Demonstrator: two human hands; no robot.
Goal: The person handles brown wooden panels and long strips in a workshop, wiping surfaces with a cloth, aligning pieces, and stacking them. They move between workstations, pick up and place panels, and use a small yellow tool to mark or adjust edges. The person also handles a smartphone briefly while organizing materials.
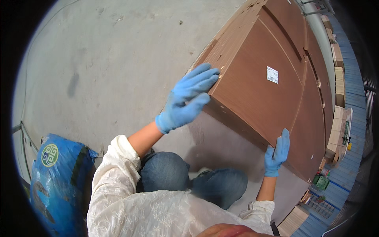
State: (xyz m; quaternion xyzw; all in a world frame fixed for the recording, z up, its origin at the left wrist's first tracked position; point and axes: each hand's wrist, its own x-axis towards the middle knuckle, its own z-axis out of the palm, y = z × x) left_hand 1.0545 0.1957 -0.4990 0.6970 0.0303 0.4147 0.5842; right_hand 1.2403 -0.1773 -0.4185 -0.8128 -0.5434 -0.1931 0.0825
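Observation:
A large stack of flat brown boards (256, 102) stands in front of me and to the right, a white printed label (272, 75) stuck on its top board. At the stack's near left corner is my left hand (185, 98) in a blue glove, its fingers stretched out along the edge. My right hand (277, 154), gloved in blue too, is at the near edge further right, fingers pointing up and extended against the board's rim. Neither hand is wrapped round anything. Whether the palms press on the boards cannot be made out.
Grey concrete floor (118, 59) stretches to the left. A full blue plastic sack (59, 185) lies at the lower left beside a metal frame (24, 134). Along the far right, a blue surface (351, 130) carries stacked pale boards (337, 122), a green crate (321, 182) and small parts.

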